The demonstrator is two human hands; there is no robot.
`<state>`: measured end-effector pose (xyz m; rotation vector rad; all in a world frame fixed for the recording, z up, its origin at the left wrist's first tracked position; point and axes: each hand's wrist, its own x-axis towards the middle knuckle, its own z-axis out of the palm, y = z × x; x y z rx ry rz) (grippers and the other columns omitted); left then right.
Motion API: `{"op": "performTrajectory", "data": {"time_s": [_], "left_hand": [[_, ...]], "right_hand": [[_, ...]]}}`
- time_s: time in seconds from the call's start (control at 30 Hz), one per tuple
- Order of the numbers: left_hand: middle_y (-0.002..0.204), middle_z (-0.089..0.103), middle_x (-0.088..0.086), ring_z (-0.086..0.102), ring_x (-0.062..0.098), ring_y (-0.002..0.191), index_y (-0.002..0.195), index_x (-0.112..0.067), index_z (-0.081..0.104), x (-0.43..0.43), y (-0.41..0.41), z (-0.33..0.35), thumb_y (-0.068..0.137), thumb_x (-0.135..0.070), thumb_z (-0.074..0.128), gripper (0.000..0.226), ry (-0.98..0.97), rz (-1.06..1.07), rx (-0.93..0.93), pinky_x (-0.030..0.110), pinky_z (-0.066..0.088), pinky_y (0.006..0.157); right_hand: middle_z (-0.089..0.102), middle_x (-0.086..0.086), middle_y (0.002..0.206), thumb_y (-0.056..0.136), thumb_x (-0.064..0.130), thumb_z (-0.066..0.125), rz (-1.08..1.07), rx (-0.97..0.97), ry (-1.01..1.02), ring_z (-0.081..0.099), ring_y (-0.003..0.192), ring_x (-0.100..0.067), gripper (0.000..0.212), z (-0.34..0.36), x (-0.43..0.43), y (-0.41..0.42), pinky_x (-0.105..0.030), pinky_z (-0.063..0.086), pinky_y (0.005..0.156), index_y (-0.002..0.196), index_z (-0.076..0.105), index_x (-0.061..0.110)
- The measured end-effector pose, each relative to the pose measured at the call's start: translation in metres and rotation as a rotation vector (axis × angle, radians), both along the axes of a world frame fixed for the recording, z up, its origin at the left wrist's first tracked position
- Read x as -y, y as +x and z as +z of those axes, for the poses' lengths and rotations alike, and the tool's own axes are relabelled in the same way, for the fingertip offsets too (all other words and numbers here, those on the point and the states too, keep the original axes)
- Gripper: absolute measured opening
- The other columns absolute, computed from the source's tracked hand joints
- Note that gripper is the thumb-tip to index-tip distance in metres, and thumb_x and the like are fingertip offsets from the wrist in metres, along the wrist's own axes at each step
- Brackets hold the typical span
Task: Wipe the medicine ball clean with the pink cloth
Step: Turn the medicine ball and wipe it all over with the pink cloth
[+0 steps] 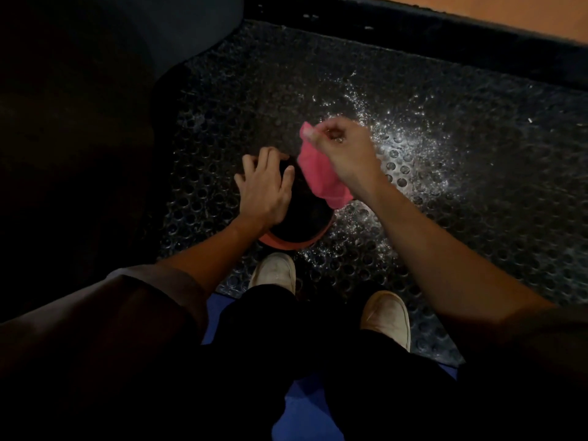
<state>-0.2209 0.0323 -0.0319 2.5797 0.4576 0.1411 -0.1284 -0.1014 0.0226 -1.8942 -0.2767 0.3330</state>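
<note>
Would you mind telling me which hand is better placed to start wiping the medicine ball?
Right. The right hand pinches the pink cloth, which hangs over the medicine ball; the left hand rests on the ball, holding no cloth.

We are making out no readable text, labels, brands, numbers or signs anywhere in this dim view.
</note>
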Motion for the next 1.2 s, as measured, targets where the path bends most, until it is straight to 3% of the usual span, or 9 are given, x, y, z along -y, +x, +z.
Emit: {"op": "performTrajectory", "data": {"time_s": [0.1,0.2,0.37,0.53,0.63,0.77,0.97,1.1,1.2], "left_hand": [[0.124,0.047,-0.002,0.036,0.022,0.11,0.113,-0.019,0.047,0.0,0.0,-0.001,0.1,-0.039,0.036,0.027,0.021,0.004,-0.006,0.051,0.035,0.091],[0.126,0.047,-0.003,0.036,0.022,0.111,0.113,-0.019,0.048,0.003,0.0,-0.001,0.1,-0.038,0.038,0.025,0.041,-0.007,-0.003,0.049,0.033,0.091],[0.127,0.047,-0.006,0.036,0.019,0.113,0.119,-0.022,0.049,0.004,0.002,-0.001,0.1,-0.04,0.037,0.029,0.058,-0.076,0.003,0.044,0.029,0.093],[0.121,0.049,0.005,0.042,0.023,0.109,0.112,-0.013,0.051,-0.001,0.003,-0.004,0.096,-0.038,0.041,0.032,-0.022,0.012,0.076,0.041,0.033,0.091],[0.119,0.049,0.01,0.043,0.025,0.108,0.111,-0.009,0.053,-0.003,0.002,-0.005,0.095,-0.035,0.04,0.032,-0.037,-0.018,0.104,0.041,0.036,0.091],[0.115,0.051,0.012,0.044,0.03,0.104,0.106,-0.009,0.055,-0.008,0.005,-0.007,0.094,-0.04,0.032,0.041,0.0,-0.026,0.083,0.045,0.039,0.089],[0.116,0.05,0.012,0.043,0.029,0.105,0.11,-0.01,0.054,-0.007,0.005,-0.005,0.094,-0.041,0.031,0.042,0.017,-0.061,0.065,0.043,0.038,0.089],[0.113,0.051,0.014,0.045,0.031,0.1,0.107,-0.008,0.054,-0.006,0.004,-0.006,0.095,-0.042,0.029,0.044,0.061,-0.076,0.071,0.046,0.04,0.084],[0.115,0.051,0.014,0.045,0.03,0.102,0.108,-0.008,0.055,-0.006,0.002,-0.005,0.096,-0.042,0.03,0.044,0.048,-0.155,0.088,0.046,0.041,0.085]], "right_hand": [[0.055,0.004,0.117,0.092,0.027,0.061,0.242,0.078,-0.206,0.049,0.106,-0.01,0.038,-0.017,0.004,-0.011,-0.022,0.042,0.094,0.129,0.057,0.017],[0.048,-0.006,0.126,0.096,0.027,0.051,0.28,0.307,-0.433,0.04,0.115,-0.024,0.039,-0.04,0.003,-0.022,-0.034,0.034,0.098,0.132,0.051,0.013],[0.05,-0.009,0.122,0.099,0.023,0.049,0.107,0.146,-0.378,0.046,0.108,-0.013,0.032,-0.048,0.012,-0.004,-0.029,0.042,0.095,0.127,0.056,0.01],[0.05,-0.001,0.116,0.094,0.027,0.057,0.226,0.246,-0.305,0.048,0.108,-0.016,0.028,-0.047,0.004,-0.014,-0.031,0.042,0.094,0.118,0.062,0.014],[0.054,-0.004,0.117,0.096,0.024,0.055,0.135,0.178,-0.333,0.054,0.105,-0.018,0.025,-0.053,0.009,-0.005,-0.038,0.048,0.093,0.115,0.064,0.011],[0.053,0.006,0.11,0.093,0.021,0.059,0.221,0.275,-0.258,0.048,0.102,-0.008,0.025,-0.046,-0.001,-0.01,-0.017,0.04,0.089,0.116,0.066,0.015],[0.057,-0.003,0.113,0.096,0.023,0.055,0.121,0.161,-0.374,0.056,0.104,-0.019,0.023,-0.059,0.001,0.005,-0.036,0.048,0.091,0.113,0.066,0.013],[0.052,0.01,0.107,0.093,0.027,0.057,0.282,0.278,-0.304,0.047,0.109,-0.017,0.023,-0.05,-0.009,-0.004,-0.029,0.041,0.091,0.114,0.067,0.022],[0.055,0.005,0.119,0.097,0.03,0.05,0.211,0.204,-0.373,0.044,0.118,-0.02,0.026,-0.063,0.002,0.004,-0.032,0.037,0.096,0.118,0.065,0.025]]}}
